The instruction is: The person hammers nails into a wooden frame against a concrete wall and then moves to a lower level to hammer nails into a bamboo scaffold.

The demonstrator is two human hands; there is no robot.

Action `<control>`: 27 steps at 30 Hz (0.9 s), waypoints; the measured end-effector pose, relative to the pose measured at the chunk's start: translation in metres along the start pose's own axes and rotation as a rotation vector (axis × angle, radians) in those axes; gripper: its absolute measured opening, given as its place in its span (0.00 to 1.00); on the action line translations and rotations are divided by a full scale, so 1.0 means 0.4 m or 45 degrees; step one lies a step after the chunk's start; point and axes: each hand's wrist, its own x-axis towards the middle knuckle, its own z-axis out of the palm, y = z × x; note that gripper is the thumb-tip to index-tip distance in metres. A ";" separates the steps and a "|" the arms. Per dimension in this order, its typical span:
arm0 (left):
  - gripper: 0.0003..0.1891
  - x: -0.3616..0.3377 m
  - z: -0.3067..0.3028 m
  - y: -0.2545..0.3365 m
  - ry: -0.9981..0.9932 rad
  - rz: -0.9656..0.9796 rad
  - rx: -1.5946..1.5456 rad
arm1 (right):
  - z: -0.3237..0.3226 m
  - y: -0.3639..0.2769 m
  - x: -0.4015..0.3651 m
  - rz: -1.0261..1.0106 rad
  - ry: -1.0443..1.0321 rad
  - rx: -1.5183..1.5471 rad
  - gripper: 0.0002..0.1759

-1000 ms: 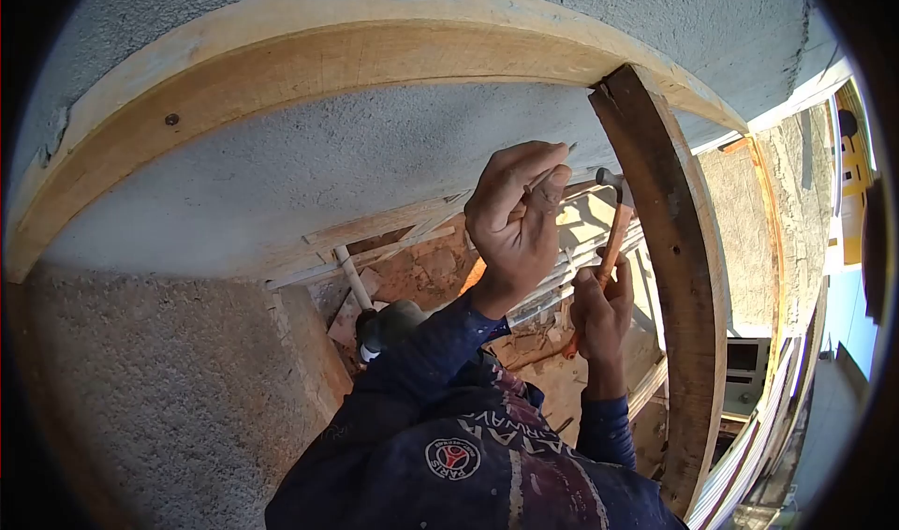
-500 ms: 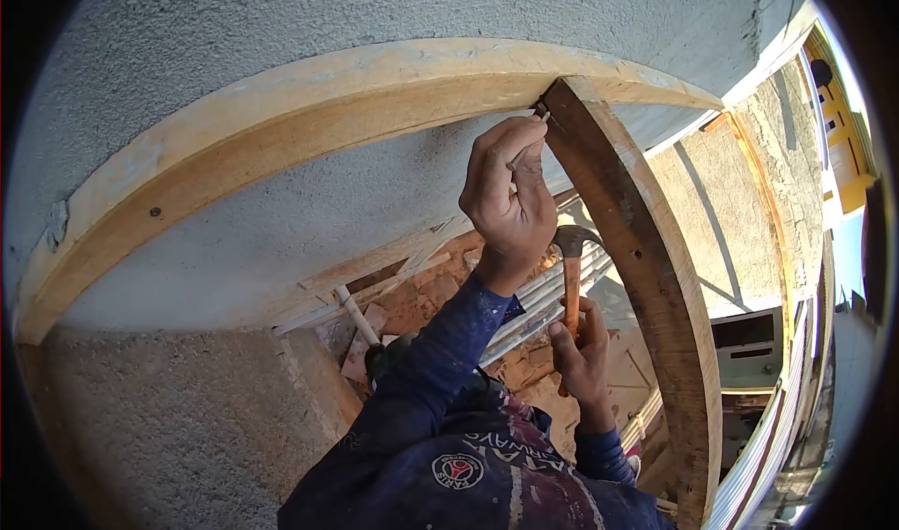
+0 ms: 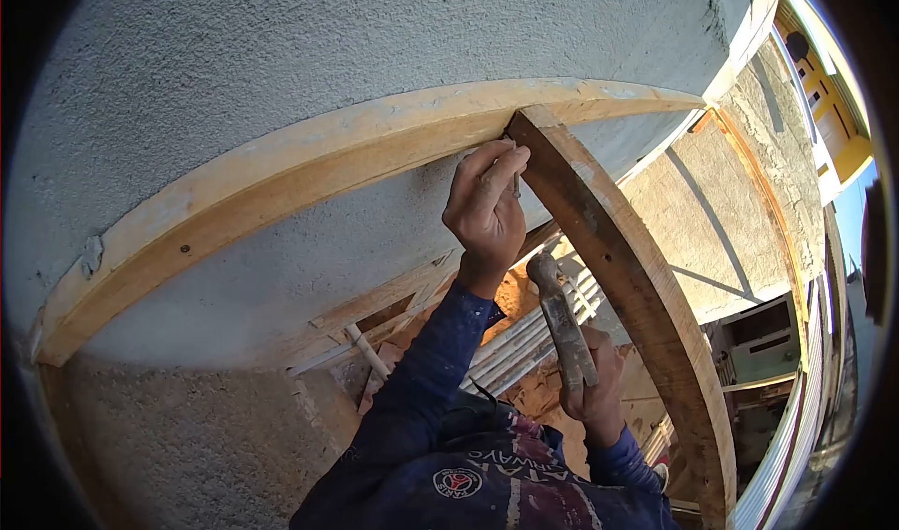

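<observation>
Left hand (image 3: 482,210) and right hand (image 3: 592,385) at the joint of two timbers. I see the left hand closed narrowly on a nail (image 3: 516,185), thumb and fingertips pinching the shank. Right at that pinch, a dark board (image 3: 618,249) butts under a pale plank (image 3: 309,165). The nail lies just beside the dark board's top corner; whether its tip touches the wood, I cannot tell. I judge the fine pinch steadies so thin a piece against the joint. Below and to the right of the pinch, well apart from it, the right hand is wrapped fully round the handle of a hammer (image 3: 562,319), head uppermost, which I judge keeps the steel clear of the fingers. The nail is slim, grey and short, mostly hidden by the fingers. The hammer's head looks worn and dusty. Behind both grips is a rendered wall (image 3: 281,52).
</observation>
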 end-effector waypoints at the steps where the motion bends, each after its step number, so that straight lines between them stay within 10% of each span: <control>1: 0.12 0.001 0.002 0.001 0.018 0.025 0.036 | 0.007 -0.002 0.021 -0.195 0.059 -0.078 0.17; 6: 0.13 -0.003 -0.008 0.019 -0.044 -0.022 0.115 | 0.043 0.002 0.096 0.135 -0.070 -0.196 0.14; 22: 0.10 -0.008 -0.007 0.049 0.082 -0.172 0.101 | 0.054 0.040 0.091 -0.133 0.042 -0.086 0.18; 24: 0.23 -0.023 -0.031 0.067 0.135 -1.330 -0.822 | 0.057 0.051 0.092 -0.141 0.041 -0.096 0.18; 27: 0.34 0.025 -0.012 0.082 -0.058 -1.758 -1.655 | 0.060 0.050 0.085 -0.118 0.043 -0.082 0.18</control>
